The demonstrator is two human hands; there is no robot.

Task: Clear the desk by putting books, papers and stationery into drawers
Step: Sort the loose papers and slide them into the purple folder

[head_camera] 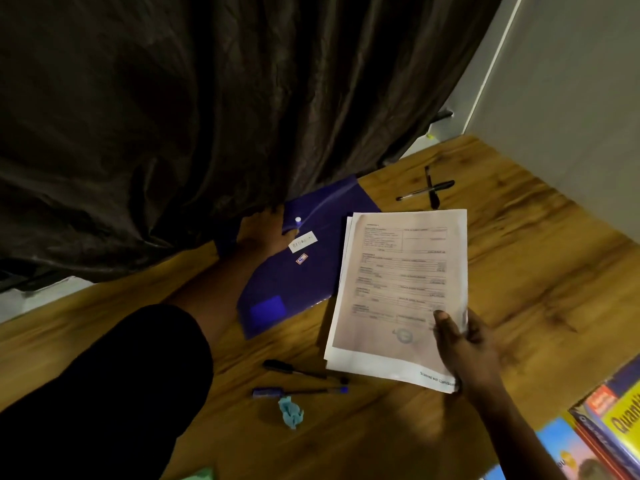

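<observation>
A stack of printed papers [398, 292] hovers over the wooden desk [536, 271], pinched at its lower right corner by my right hand [464, 348], thumb on top. A purple plastic folder [311, 271] with a white snap button and a label lies on the desk to the left of the papers. My left hand [265, 232] grips the folder's upper left edge, partly under the dark curtain. Two black pens [429, 190] lie crossed at the back. A black pen [301, 370] and a blue pen [298, 392] lie near the front.
A dark curtain [207, 116] hangs over the desk's back left edge. A crumpled light-blue scrap [291, 412] lies by the blue pen. A pile of books [609, 420] sits at the lower right. A white wall [571, 81] borders the right side.
</observation>
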